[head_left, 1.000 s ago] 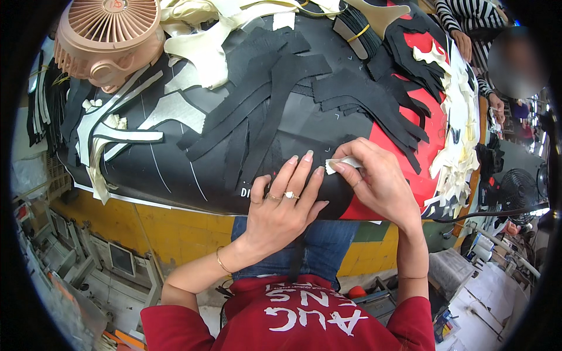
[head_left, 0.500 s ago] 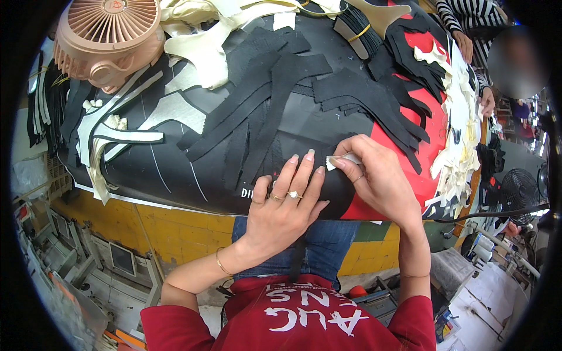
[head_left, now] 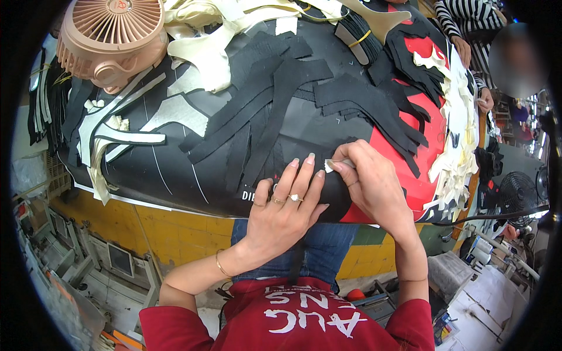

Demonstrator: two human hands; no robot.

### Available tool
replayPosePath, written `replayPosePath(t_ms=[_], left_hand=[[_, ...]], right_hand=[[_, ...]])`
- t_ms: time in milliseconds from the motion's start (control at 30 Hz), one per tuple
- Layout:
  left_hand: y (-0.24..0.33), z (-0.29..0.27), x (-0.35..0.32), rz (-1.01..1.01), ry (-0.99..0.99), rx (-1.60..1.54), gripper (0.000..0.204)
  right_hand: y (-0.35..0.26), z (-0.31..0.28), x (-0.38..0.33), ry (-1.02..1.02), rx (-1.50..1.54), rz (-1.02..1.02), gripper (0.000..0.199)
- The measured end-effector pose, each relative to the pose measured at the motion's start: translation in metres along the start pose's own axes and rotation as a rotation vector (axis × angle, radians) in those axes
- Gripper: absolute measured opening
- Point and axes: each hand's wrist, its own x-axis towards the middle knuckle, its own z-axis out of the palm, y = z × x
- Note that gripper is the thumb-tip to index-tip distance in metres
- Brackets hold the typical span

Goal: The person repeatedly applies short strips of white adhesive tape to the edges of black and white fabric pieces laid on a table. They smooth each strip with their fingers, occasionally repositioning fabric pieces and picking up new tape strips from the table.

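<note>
My left hand (head_left: pixel 285 206) rests with fingers stretched out on the black table cover (head_left: pixel 234 186), near its front edge. Just to its right, my right hand (head_left: pixel 374 184) pinches a small cream scrap of fabric (head_left: pixel 329 166) between thumb and index finger. Most of the scrap is hidden behind the fingers. Beyond my hands lie long curved black fabric strips (head_left: pixel 287 93), piled over each other. Another stack of black cut pieces (head_left: pixel 369 105) spreads to the right, partly over a red area (head_left: pixel 422 143) of the cover.
A peach-coloured fan (head_left: pixel 111 44) stands at the far left beside white cut pieces (head_left: pixel 184 112). A heap of cream scraps (head_left: pixel 453 146) runs along the right edge. A banded black bundle (head_left: pixel 360 40) lies at the back. Another person's striped sleeve (head_left: pixel 448 22) shows at the far right.
My right hand has drawn the cream scrap further in, so less of it shows between the fingers. My left hand stays almost where it was.
</note>
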Motion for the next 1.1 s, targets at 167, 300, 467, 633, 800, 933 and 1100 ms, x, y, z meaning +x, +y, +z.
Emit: replayPosePath(t_ms=[167, 300, 467, 633, 800, 933, 1100], left_hand=[[0.0, 0.0, 0.0, -0.001, -0.001, 0.002, 0.051], [0.0, 0.0, 0.0, -0.003, -0.004, 0.0, 0.051], [0.0, 0.0, 0.0, 0.0, -0.005, 0.001, 0.051], [0.0, 0.0, 0.002, -0.019, 0.007, -0.037, 0.054], [-0.002, -0.005, 0.006, 0.01, -0.052, -0.002, 0.057], [-0.002, -0.01, 0.009, 0.028, -0.091, 0.029, 0.059], [-0.001, -0.011, 0.012, 0.034, -0.105, 0.055, 0.061]], right_hand=[[0.0, 0.0, 0.001, 0.038, 0.024, -0.035, 0.01], [-0.002, 0.001, 0.001, 0.023, -0.01, -0.002, 0.01], [-0.002, -0.003, 0.003, -0.027, 0.013, 0.01, 0.01], [-0.001, -0.004, 0.003, -0.043, 0.004, 0.009, 0.01], [-0.002, -0.004, 0.003, -0.023, 0.041, 0.025, 0.014], [-0.004, -0.011, 0.0, 0.071, 0.107, 0.114, 0.024], [0.003, -0.019, -0.008, 0.169, 0.293, 0.345, 0.026]])
